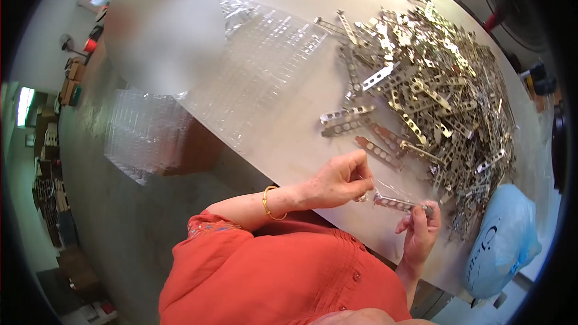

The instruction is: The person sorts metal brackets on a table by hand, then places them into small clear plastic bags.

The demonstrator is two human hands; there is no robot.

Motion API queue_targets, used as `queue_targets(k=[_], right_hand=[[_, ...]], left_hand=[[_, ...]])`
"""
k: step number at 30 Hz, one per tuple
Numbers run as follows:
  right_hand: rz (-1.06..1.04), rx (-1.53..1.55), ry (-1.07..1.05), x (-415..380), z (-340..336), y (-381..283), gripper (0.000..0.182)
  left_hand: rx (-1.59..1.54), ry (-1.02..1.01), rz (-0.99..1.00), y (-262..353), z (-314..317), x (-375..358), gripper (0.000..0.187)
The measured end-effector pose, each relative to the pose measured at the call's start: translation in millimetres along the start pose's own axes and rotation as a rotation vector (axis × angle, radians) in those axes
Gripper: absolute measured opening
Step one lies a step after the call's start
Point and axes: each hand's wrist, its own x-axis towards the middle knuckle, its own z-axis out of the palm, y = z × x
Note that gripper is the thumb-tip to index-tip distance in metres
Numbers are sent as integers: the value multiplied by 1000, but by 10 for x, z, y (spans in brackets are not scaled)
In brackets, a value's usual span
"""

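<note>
Close to the table's front edge, my right hand (419,229) grips one end of a flat metal strip with round holes (394,203). The strip lies roughly level and points toward my left hand (343,179). Thumb and fingers of that left hand are pinched together just beside the strip's free end. Thin, shiny clear film shows around the strip, but whether my left fingers hold it is hidden. Beyond my hands, a large heap of similar perforated metal strips (433,96) covers the right side of the table. A few loose strips (378,151) lie nearest my hands.
Clear plastic trays (259,66) lie on the table (283,138) to the left. More clear trays (147,135) are stacked on a brown box below the table edge. A blue plastic bag (503,241) stands at the right corner. A fan (518,6) is at the far right.
</note>
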Motion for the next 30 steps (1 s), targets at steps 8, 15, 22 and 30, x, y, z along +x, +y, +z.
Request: queue_targets(k=[8,15,22,30], right_hand=[[-168,-290,-62,-25,24,-30,6],[-222,-401,-199,-128,217,-37,5],[-253,-417,-287,-181,315,-65,7],[-335,-404,-423,-143,428,-15,18]], left_hand=[[735,198,572,145,-28,-77,22],[928,-111,706,19,113,-124,15],[1040,-162,711,31,100,-256,9],[1041,-102,768,119,20,-436,6]])
